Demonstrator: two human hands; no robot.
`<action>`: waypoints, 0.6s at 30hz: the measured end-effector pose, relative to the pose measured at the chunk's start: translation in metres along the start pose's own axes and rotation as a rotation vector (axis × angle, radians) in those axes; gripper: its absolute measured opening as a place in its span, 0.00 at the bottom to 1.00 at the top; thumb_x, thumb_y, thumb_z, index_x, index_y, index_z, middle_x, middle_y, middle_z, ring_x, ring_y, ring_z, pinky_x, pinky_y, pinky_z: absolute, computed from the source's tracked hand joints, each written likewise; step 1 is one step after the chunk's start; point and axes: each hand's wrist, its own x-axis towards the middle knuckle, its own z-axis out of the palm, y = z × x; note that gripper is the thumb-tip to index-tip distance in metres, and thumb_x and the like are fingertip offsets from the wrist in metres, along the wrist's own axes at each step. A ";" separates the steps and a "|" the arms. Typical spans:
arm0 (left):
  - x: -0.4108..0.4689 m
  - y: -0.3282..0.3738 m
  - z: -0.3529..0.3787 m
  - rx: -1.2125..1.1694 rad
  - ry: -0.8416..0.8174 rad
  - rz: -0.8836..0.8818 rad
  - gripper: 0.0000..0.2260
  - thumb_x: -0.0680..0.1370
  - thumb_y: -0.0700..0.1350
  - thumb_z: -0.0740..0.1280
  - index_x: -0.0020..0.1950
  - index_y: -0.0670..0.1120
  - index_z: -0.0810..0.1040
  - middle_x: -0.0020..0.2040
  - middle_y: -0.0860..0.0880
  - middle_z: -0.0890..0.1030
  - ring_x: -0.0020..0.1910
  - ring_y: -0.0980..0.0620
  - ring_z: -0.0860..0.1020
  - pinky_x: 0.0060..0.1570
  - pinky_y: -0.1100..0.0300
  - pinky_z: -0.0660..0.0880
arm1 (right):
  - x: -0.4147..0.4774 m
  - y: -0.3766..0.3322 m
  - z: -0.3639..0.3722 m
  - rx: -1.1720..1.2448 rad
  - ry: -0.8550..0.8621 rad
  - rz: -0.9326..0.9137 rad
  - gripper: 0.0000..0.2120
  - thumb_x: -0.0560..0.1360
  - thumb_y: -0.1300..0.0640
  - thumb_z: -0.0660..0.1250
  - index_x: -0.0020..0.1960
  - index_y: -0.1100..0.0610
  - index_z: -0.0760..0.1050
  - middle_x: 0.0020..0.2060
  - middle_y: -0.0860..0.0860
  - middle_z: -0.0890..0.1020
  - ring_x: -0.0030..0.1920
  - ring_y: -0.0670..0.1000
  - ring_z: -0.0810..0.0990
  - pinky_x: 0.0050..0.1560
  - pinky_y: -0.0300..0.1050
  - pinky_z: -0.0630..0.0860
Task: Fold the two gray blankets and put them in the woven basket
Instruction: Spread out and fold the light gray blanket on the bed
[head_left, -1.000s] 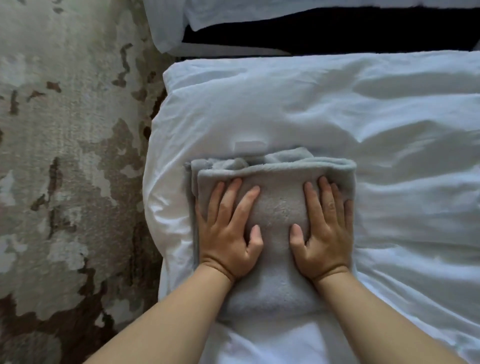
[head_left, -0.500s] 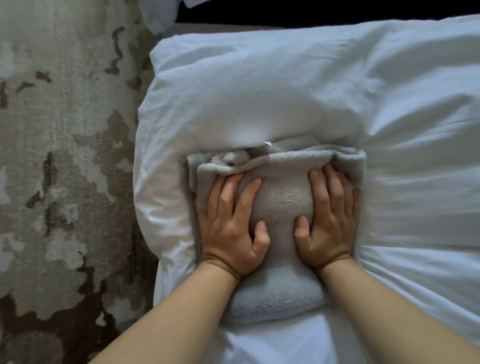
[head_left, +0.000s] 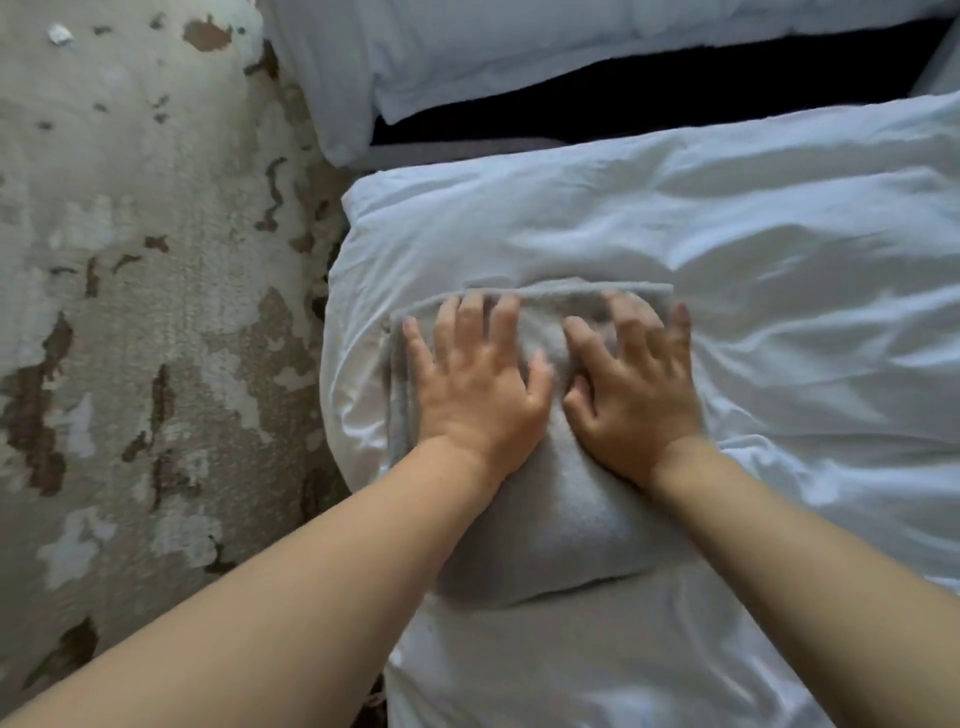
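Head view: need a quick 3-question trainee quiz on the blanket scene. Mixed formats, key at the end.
1. True or false: the gray blanket lies folded on the white bedding.
2. Multiple choice: what are the left hand and the right hand doing?
A) resting on top of the blanket, fingers spread
B) holding the blanket up off the bed
C) one on the blanket, one on the floor
3. Fill in: in the picture, the patterned rug lies to the ____ of the bed.

Key: 1 true; 2 A; 3 left.
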 end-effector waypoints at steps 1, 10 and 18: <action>0.004 0.000 -0.004 0.004 -0.012 0.026 0.28 0.74 0.57 0.52 0.74 0.53 0.61 0.75 0.49 0.60 0.75 0.47 0.54 0.72 0.43 0.37 | 0.003 0.003 -0.004 -0.020 -0.017 -0.070 0.28 0.68 0.48 0.56 0.65 0.56 0.75 0.68 0.62 0.72 0.69 0.63 0.70 0.71 0.66 0.53; 0.007 -0.038 0.039 -0.240 0.149 -0.043 0.27 0.72 0.54 0.54 0.65 0.45 0.77 0.66 0.46 0.76 0.68 0.47 0.72 0.70 0.44 0.59 | 0.005 0.028 0.050 0.154 -0.031 0.186 0.34 0.71 0.41 0.52 0.73 0.54 0.66 0.73 0.57 0.66 0.75 0.60 0.61 0.72 0.63 0.56; 0.021 -0.052 0.097 -0.152 0.232 0.004 0.26 0.71 0.53 0.54 0.61 0.41 0.78 0.60 0.42 0.79 0.61 0.39 0.75 0.64 0.40 0.65 | 0.018 0.052 0.111 0.154 0.169 0.072 0.32 0.71 0.45 0.55 0.68 0.62 0.72 0.65 0.62 0.74 0.68 0.64 0.69 0.67 0.62 0.65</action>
